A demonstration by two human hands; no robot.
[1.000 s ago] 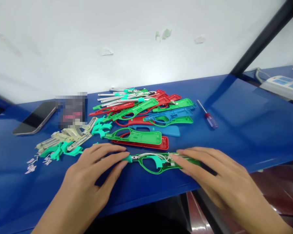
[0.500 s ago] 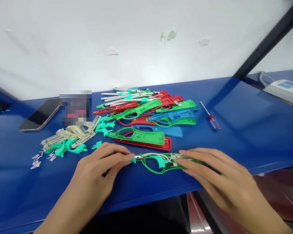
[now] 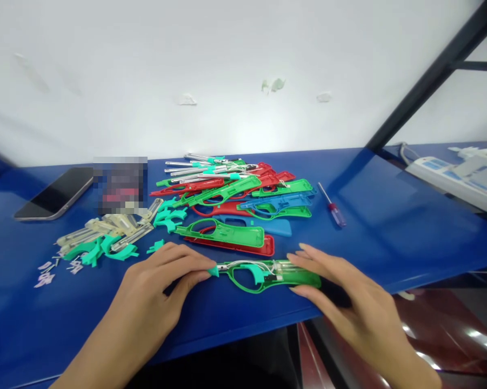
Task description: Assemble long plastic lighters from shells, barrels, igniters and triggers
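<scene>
Pinches the teal collar (image 3: 214,271) in the left fingers (image 3: 194,263) — seemingly steadying the narrow end — and holds the right fingers (image 3: 328,265) apart around the wide end of the green shell (image 3: 302,277), perhaps against sliding. Has it open side up near the front edge of the desk (image 3: 368,227), with loose shells (image 3: 243,236) just behind, probably for reach.
</scene>
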